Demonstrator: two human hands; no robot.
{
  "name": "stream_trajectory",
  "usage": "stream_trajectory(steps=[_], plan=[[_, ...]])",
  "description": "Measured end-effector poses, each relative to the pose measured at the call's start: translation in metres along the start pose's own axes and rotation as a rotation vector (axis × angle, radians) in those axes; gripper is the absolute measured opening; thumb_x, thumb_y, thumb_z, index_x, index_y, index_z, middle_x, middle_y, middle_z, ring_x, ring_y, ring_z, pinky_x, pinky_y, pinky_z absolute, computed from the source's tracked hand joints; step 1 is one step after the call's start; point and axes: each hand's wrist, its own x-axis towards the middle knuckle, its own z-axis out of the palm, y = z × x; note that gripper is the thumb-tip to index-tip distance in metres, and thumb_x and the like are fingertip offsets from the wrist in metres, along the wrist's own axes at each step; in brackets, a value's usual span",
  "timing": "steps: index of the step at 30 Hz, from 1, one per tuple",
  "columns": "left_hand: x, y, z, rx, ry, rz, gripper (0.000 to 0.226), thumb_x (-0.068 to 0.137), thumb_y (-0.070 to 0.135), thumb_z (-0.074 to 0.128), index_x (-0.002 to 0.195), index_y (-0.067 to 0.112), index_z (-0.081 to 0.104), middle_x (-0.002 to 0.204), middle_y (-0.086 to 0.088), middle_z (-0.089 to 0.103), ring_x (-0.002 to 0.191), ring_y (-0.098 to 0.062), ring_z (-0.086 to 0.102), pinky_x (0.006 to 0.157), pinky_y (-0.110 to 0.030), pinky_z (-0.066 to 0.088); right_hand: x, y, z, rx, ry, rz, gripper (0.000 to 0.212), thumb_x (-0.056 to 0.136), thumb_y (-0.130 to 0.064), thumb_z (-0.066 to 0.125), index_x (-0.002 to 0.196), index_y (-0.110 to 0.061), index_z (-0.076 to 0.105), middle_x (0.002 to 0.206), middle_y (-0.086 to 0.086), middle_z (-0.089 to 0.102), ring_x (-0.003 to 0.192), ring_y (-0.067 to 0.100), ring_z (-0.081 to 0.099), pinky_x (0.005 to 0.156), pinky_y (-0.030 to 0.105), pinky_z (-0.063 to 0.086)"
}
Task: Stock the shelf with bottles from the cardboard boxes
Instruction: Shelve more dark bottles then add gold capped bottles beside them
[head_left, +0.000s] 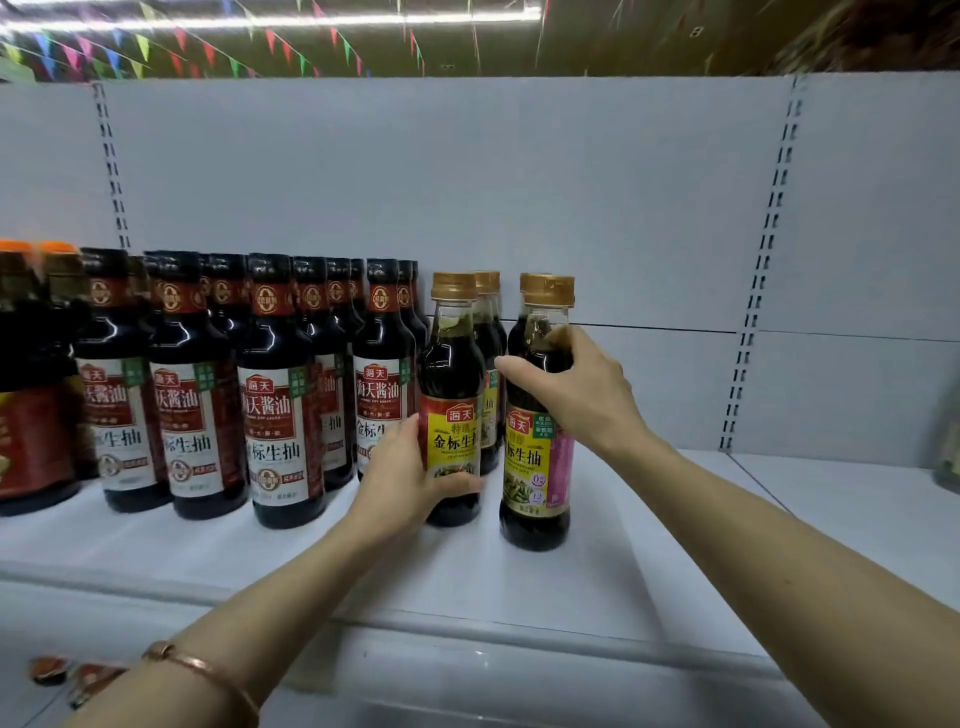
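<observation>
Two gold-capped soy sauce bottles with yellow labels stand at the front of the white shelf (597, 582). My left hand (405, 478) grips the lower body of the left bottle (452, 374), which stands upright beside the dark-capped row. My right hand (582, 389) holds the shoulder of the right bottle (530, 467), thumb on its front. Each of the two has another gold-capped bottle (488, 312) behind it. No cardboard box is in view.
Rows of dark-capped soy bottles with red-and-white labels (275, 415) fill the shelf to the left, with larger orange-capped bottles (31, 389) at the far left. Bare white shelf stretches to the right, up to a blurred item (948, 452) at the right edge.
</observation>
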Motion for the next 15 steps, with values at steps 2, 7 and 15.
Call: stream_trajectory(steps=[2, 7, 15], plan=[[-0.002, 0.005, -0.003, -0.021, -0.007, -0.009, 0.081, 0.057, 0.042, 0.089, 0.124, 0.019, 0.049, 0.115, 0.009, 0.063, 0.108, -0.012, 0.06, 0.094, -0.034, 0.049, 0.0, 0.0, -0.001, 0.025, -0.017, -0.006, 0.057, 0.069, -0.072, 0.065, 0.107, -0.031, 0.054, 0.111, -0.007, 0.064, 0.106, 0.02, 0.06, 0.093, 0.049, 0.051], [0.003, 0.004, -0.005, -0.076, -0.1, -0.031, 0.08, 0.071, 0.022, 0.083, 0.136, 0.014, 0.036, 0.125, 0.0, 0.059, 0.112, -0.014, 0.056, 0.094, -0.027, 0.044, 0.001, 0.001, -0.004, 0.034, -0.037, -0.017, 0.049, 0.072, -0.067, 0.068, 0.106, -0.035, 0.054, 0.108, -0.013, 0.064, 0.104, 0.015, 0.061, 0.094, 0.047, 0.051], [0.014, 0.004, 0.002, -0.081, -0.129, 0.02, 0.07, 0.077, 0.019, 0.079, 0.135, 0.017, 0.04, 0.125, 0.001, 0.061, 0.103, -0.007, 0.053, 0.089, -0.021, 0.039, -0.001, -0.003, -0.004, 0.027, -0.035, -0.007, 0.066, 0.064, -0.076, 0.064, 0.114, -0.034, 0.054, 0.113, -0.011, 0.064, 0.107, 0.016, 0.061, 0.094, 0.047, 0.052]])
